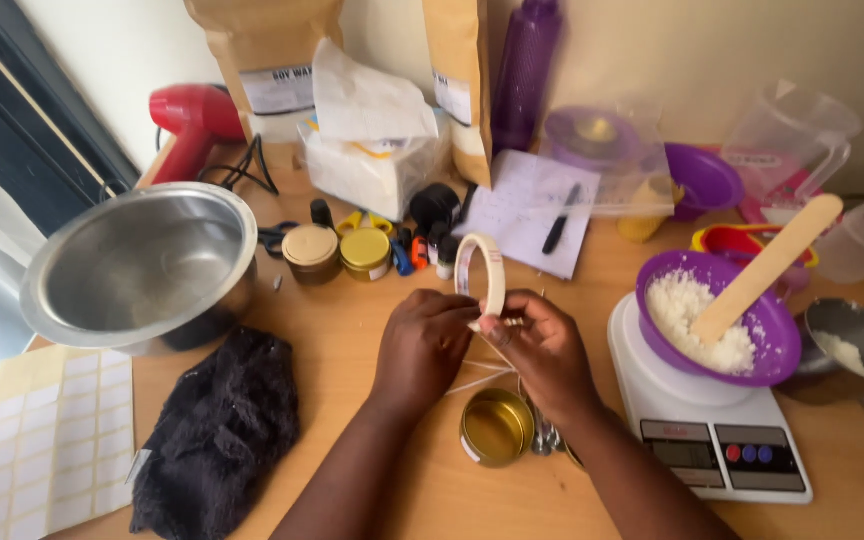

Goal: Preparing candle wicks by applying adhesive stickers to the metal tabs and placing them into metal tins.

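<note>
Both of my hands are up over the middle of the wooden table (372, 330), working on one cream-coloured roll of masking tape (482, 272). The roll stands on edge, upright, its open ring facing left. My right hand (544, 345) has it: thumb and fingertips (490, 322) are pinched closed on the bottom of the ring, so the roll rises straight out of the top of my grip. My left hand (420, 345) is curled in tight against the right, its fingertips (464, 312) meeting at the lower left edge of the roll, right where the tape's loose end would be; whether I've got that end pinched or am only touching it, I cannot tell from here.

Just below my hands, a small round gold tin (495, 428) sits open on the table, with thin pale wicks (477, 378) lying between it and my wrists. To my right, close by, a white kitchen scale (712, 440) carries a purple plastic bowl (782, 350) of white wax flakes with a flat wooden stirring stick (767, 268) leaning in it. To my left, a crumpled black cloth (217, 435) and a big steel pot (137, 262).
</note>
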